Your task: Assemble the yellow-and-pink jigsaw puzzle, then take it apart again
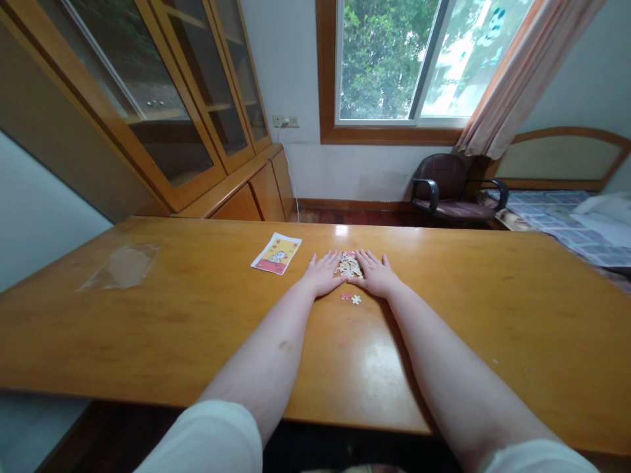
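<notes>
A small heap of jigsaw puzzle pieces (348, 265) lies on the wooden table (197, 315), past its middle. My left hand (323, 271) lies flat on the table at the heap's left side, fingers stretched out. My right hand (375, 271) lies flat against the heap's right side, fingers also spread. The two hands enclose the heap between them. Two loose pieces (351, 298) lie just in front of the hands, near my wrists. A picture card (277, 253) with a yellow and red drawing rests to the left of my left hand.
A clear plastic bag (121, 266) lies on the table's left part. Glass-door wooden cabinets (162, 112) stand at the left. Behind the table are a window (414, 59), a dark armchair (451, 190) and a bed (566, 217) at the right.
</notes>
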`<state>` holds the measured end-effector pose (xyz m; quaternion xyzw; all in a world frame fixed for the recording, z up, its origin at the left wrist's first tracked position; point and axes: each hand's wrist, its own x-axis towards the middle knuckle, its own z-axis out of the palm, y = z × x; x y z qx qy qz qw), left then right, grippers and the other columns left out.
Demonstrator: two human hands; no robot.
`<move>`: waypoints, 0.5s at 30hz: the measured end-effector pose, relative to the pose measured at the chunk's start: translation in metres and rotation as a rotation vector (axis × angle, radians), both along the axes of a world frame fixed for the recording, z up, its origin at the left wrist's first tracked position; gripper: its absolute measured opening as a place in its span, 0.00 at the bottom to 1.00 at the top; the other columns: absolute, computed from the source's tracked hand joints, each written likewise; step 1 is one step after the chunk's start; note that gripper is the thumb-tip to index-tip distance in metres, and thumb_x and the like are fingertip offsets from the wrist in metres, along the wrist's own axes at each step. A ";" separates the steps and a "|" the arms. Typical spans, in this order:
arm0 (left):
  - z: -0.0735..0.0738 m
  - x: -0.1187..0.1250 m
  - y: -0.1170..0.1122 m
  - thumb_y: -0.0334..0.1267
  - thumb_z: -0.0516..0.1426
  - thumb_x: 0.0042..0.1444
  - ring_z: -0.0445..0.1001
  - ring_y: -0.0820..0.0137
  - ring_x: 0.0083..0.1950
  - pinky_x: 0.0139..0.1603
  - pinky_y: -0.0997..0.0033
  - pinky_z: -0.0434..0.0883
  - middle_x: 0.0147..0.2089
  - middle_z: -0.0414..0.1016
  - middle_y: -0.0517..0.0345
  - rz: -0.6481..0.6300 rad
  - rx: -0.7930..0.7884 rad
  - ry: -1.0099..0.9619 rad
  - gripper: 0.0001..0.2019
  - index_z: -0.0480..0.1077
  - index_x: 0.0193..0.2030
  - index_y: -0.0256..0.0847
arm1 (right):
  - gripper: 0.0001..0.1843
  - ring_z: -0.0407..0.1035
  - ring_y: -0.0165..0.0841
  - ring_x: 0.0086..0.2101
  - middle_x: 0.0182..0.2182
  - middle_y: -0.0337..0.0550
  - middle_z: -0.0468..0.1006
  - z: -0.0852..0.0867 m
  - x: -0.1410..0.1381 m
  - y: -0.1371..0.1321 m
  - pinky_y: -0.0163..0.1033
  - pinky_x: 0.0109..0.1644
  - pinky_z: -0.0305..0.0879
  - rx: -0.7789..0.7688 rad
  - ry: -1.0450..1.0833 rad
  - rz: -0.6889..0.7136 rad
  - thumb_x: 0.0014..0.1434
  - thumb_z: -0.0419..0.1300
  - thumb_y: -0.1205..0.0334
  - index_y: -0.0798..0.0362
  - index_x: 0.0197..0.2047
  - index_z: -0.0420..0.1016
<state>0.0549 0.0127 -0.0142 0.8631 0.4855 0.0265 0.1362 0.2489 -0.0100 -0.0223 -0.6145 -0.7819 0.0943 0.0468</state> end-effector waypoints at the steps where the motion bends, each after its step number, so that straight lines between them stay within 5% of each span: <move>1: 0.000 0.002 0.000 0.57 0.45 0.62 0.42 0.58 0.74 0.71 0.42 0.36 0.74 0.42 0.50 0.014 0.007 0.001 0.37 0.42 0.73 0.43 | 0.48 0.39 0.47 0.68 0.70 0.52 0.46 0.000 -0.001 0.000 0.66 0.67 0.33 0.004 0.002 -0.006 0.59 0.43 0.30 0.51 0.72 0.41; 15: -0.005 0.009 0.002 0.52 0.41 0.65 0.44 0.60 0.74 0.70 0.39 0.40 0.74 0.46 0.54 0.067 0.051 -0.017 0.31 0.43 0.72 0.47 | 0.41 0.42 0.43 0.68 0.69 0.48 0.48 0.000 -0.006 0.009 0.66 0.67 0.34 0.044 0.005 0.023 0.64 0.35 0.34 0.49 0.72 0.43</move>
